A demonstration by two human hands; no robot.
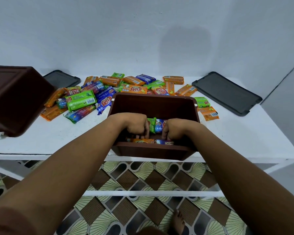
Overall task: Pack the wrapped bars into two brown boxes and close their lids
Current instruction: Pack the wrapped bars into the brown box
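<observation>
Both hands are lowered into the open brown box [154,106] at the counter's [58,138] front edge. The left hand [137,125] and right hand [174,129] are curled among wrapped bars standing inside; whether either grip is holding a bar cannot be told. Loose bars [80,100] are piled behind the box. A second brown box [15,99] is tilted at far left, with two dark lids [226,92] lying flat near the wall.

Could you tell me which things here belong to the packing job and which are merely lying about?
Belonging to the job:
open brown box
second brown box
loose wrapped bars
left dark lid
right dark lid

Just lying about:
nothing on the white table; patterned floor below
</observation>
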